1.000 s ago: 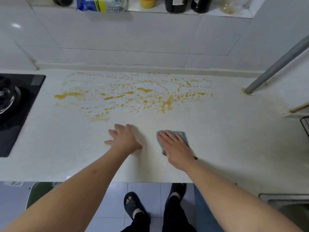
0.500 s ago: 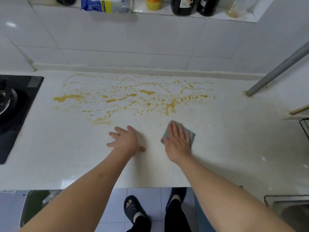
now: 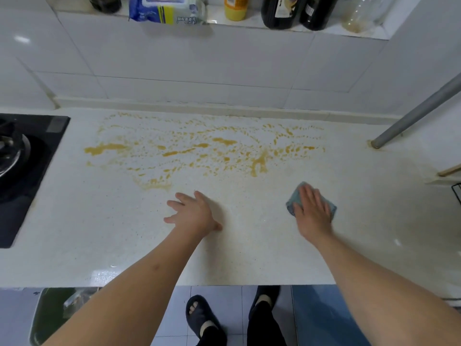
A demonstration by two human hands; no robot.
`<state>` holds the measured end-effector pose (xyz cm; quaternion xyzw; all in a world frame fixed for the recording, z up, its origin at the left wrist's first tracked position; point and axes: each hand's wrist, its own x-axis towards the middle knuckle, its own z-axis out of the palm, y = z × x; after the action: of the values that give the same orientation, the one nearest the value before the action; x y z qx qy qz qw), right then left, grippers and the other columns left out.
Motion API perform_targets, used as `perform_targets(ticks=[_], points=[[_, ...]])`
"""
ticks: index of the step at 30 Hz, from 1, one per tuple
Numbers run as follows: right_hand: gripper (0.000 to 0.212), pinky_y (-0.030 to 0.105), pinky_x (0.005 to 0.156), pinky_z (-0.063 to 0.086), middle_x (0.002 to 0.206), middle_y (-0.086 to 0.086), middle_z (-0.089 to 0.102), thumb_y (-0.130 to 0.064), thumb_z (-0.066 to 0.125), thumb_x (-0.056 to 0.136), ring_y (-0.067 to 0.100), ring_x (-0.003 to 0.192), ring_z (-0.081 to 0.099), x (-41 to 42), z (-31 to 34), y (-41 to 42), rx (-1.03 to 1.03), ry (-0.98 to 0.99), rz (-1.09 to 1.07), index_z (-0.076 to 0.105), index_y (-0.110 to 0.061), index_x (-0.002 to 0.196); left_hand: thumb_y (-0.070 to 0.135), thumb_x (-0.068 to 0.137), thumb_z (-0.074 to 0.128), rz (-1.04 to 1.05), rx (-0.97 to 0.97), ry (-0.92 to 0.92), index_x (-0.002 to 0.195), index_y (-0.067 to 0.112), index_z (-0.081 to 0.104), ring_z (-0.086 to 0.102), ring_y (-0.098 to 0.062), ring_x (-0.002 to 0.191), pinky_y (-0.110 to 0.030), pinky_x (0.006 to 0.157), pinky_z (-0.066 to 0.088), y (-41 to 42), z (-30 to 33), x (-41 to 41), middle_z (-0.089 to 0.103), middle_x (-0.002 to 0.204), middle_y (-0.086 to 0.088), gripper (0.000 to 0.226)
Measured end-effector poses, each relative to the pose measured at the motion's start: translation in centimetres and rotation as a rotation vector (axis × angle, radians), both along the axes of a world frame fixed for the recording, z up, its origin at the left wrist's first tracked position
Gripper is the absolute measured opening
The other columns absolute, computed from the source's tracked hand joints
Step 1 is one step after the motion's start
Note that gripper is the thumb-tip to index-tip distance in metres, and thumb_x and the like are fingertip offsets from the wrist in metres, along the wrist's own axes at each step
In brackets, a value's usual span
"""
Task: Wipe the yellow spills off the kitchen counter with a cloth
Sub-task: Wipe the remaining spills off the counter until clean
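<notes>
Yellow spills [image 3: 204, 148] streak across the back half of the white counter [image 3: 124, 233], from near the stove to right of the middle. My right hand [image 3: 311, 213] presses flat, fingers straight, on a folded blue-grey cloth [image 3: 294, 199] in front of the right end of the spills; the cloth is mostly covered by the hand. My left hand [image 3: 193, 214] rests on the counter with fingers spread, just in front of the spills and holding nothing.
A black gas stove [image 3: 27, 166] is set into the counter at the left. A grey metal pole [image 3: 411, 116] meets the counter at the back right. Bottles [image 3: 282, 11] and a blue packet [image 3: 162, 10] stand on the wall ledge. A wire rack's edge [image 3: 456, 193] shows far right.
My right hand has slid the cloth to the right and a little away from me across the counter. The left hand has stayed in place.
</notes>
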<state>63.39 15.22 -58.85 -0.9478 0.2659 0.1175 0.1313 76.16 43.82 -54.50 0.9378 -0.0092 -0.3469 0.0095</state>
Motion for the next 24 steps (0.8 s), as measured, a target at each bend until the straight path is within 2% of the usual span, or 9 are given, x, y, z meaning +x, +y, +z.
perform_targets(ticks=[2, 4, 8, 11, 13, 14, 16, 19, 24], points=[[0.063, 0.046, 0.127, 0.003, 0.173, -0.004, -0.002, -0.042, 0.022, 0.108, 0.02, 0.159, -0.004, 1.1, -0.4, 1.5, -0.021, 0.043, -0.114, 0.004, -0.023, 0.165, 0.064, 0.071, 0.084, -0.002, 0.006, 0.007, 0.164, 0.02, -0.001, 0.001, -0.056, 0.15, -0.075, 0.108, 0.03, -0.3, 0.1, 0.1, -0.007, 0.166, -0.029, 0.134], [0.064, 0.048, 0.127, 0.002, 0.173, -0.003, -0.007, -0.042, 0.021, 0.108, 0.021, 0.159, -0.008, 2.6, -0.3, 5.1, -0.023, 0.049, -0.088, -0.001, -0.021, 0.165, 0.063, 0.071, 0.085, -0.003, 0.011, 0.013, 0.164, 0.018, -0.002, 0.001, -0.057, 0.15, -0.075, 0.109, 0.03, -0.4, 0.3, 0.3, -0.007, 0.166, -0.03, 0.135], [0.067, 0.048, 0.127, -0.003, 0.17, -0.008, -0.016, -0.039, 0.022, 0.107, 0.02, 0.157, -0.015, 4.3, -0.2, 14.0, 0.023, 0.026, 0.28, -0.008, -0.021, 0.164, 0.065, 0.073, 0.082, -0.02, 0.01, -0.009, 0.164, 0.017, -0.001, 0.005, -0.057, 0.149, -0.073, 0.108, 0.032, 0.1, 0.1, 0.0, -0.003, 0.165, -0.031, 0.132], [0.065, 0.046, 0.127, -0.006, 0.17, -0.013, -0.015, -0.038, 0.021, 0.106, 0.014, 0.156, -0.018, 3.4, -0.2, 16.7, 0.072, 0.006, 0.55, -0.005, -0.026, 0.165, 0.067, 0.068, 0.079, -0.071, -0.05, -0.065, 0.158, 0.019, 0.017, 0.025, -0.048, 0.141, -0.057, 0.099, 0.046, 1.5, 0.1, -0.1, 0.021, 0.156, -0.025, 0.12], [0.064, 0.043, 0.127, -0.006, 0.168, -0.016, -0.018, -0.045, 0.009, 0.104, 0.011, 0.156, -0.019, 2.9, -0.2, 15.1, 0.063, 0.015, 0.656, -0.009, -0.029, 0.163, 0.061, 0.069, 0.081, -0.057, -0.173, -0.068, 0.149, 0.018, 0.033, 0.042, -0.037, 0.128, -0.042, 0.085, 0.049, 3.9, 0.9, 0.8, 0.043, 0.14, -0.015, 0.102], [0.065, 0.042, 0.127, -0.005, 0.168, -0.016, -0.018, -0.048, 0.005, 0.102, 0.011, 0.156, -0.018, 2.6, -0.3, 13.7, 0.028, 0.022, 0.63, -0.01, -0.029, 0.163, 0.055, 0.073, 0.082, -0.014, -0.257, -0.058, 0.149, 0.018, 0.037, 0.048, -0.034, 0.125, -0.038, 0.082, 0.049, 5.2, 1.4, 1.4, 0.05, 0.137, -0.012, 0.095], [0.064, 0.043, 0.128, -0.001, 0.171, -0.01, -0.013, -0.046, 0.01, 0.106, 0.014, 0.158, -0.012, 2.8, -0.7, 12.0, -0.038, 0.029, 0.366, -0.008, -0.026, 0.164, 0.042, 0.08, 0.083, 0.133, -0.406, -0.06, 0.153, 0.016, 0.038, 0.055, -0.03, 0.126, -0.034, 0.084, 0.049, 8.8, 2.0, 3.0, 0.056, 0.141, -0.009, 0.09], [0.064, 0.048, 0.127, -0.002, 0.172, -0.003, -0.01, -0.042, 0.018, 0.109, 0.02, 0.158, -0.011, 5.2, -0.6, 14.1, -0.005, 0.029, 0.026, -0.003, -0.019, 0.165, 0.038, 0.079, 0.083, 0.321, -0.393, -0.181, 0.153, 0.016, 0.04, 0.051, -0.035, 0.13, -0.041, 0.097, 0.05, 14.9, 1.8, 5.0, 0.052, 0.142, -0.014, 0.088], [0.069, 0.05, 0.127, -0.004, 0.171, -0.003, -0.017, -0.049, 0.015, 0.107, 0.02, 0.157, -0.017, 9.1, -0.8, 22.0, 0.064, 0.008, 0.307, -0.01, -0.019, 0.164, 0.062, 0.057, 0.087, 0.367, -0.02, -0.094, 0.129, 0.036, 0.035, 0.025, -0.047, 0.139, -0.067, 0.107, 0.033, 22.5, 0.9, 5.8, 0.025, 0.149, -0.016, 0.092]])
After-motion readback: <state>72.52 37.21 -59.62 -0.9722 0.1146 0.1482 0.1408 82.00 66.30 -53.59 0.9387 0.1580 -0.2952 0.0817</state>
